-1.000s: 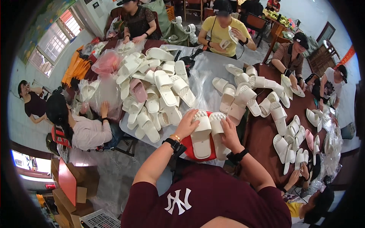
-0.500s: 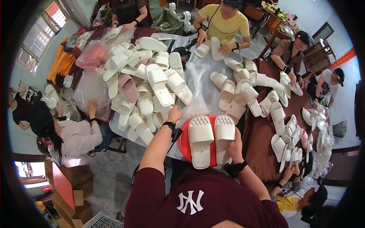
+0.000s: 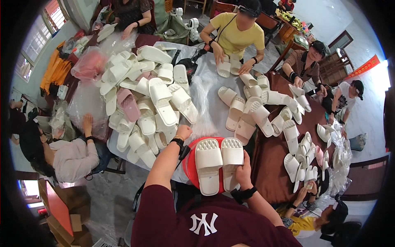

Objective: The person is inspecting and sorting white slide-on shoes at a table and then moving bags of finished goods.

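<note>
Two cream slippers (image 3: pixel 209 172) with quilted footbeds lie side by side, toes toward me, on a round red surface (image 3: pixel 190 166) at the table's near edge. My right hand (image 3: pixel 244 172) grips the right-hand slipper (image 3: pixel 231 154) by its outer side; some fingers are hidden beneath it. My left hand (image 3: pixel 184 131) is closed beside the near end of a stack of clear plastic bags (image 3: pixel 202 107). Whatever its fingers may hold is hidden. Just left of that hand begins a large heap of cream slippers (image 3: pixel 160 101), with one pink slipper (image 3: pixel 128 105) among them.
More slippers (image 3: pixel 236 111) lie on the grey table to the right, and others (image 3: pixel 291 136) on the brown-covered table (image 3: pixel 269 164). Co-workers sit around; one in yellow (image 3: pixel 238 35) handles a slipper pair opposite. Cardboard boxes (image 3: pixel 72 210) stand at lower left.
The whole view has shifted, so the tables sit further left. My right hand keeps its hold on the slipper, and my left stays by the bags. Opposite, the co-worker's slippers are now lowered toward the table.
</note>
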A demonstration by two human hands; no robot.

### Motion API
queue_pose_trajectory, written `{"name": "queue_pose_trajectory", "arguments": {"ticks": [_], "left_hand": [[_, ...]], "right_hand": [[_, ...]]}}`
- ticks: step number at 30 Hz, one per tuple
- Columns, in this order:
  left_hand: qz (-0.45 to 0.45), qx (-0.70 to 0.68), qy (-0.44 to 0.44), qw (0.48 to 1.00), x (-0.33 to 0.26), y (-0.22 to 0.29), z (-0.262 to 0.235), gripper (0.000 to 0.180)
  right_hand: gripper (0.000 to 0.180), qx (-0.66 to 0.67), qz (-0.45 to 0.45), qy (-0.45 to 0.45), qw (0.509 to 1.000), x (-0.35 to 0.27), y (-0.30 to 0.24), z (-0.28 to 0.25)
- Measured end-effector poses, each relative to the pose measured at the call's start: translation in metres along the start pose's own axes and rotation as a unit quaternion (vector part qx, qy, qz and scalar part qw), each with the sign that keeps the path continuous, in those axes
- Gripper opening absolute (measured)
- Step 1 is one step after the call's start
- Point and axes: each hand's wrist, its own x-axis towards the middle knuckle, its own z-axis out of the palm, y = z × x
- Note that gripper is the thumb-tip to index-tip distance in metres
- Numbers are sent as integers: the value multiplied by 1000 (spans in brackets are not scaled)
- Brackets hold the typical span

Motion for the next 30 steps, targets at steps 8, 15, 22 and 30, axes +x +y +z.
{"name": "queue_pose_trajectory", "arguments": {"ticks": [8, 15, 22, 30], "left_hand": [[-17, 308, -213, 927, -93, -3, -63, 18], [59, 169, -165, 970, -192, 132, -188, 18], [203, -29, -63, 977, -310, 228, -203, 10], [383, 140, -131, 904, -355, 268, -131, 12]], "right_hand": [[56, 4, -29, -23, 999, 5, 5, -7], [64, 96, -19, -95, 991, 9, 14, -27], [51, 167, -166, -10, 972, 4, -67, -61], [36, 91, -311, -195, 926, -33, -159, -66]]}}
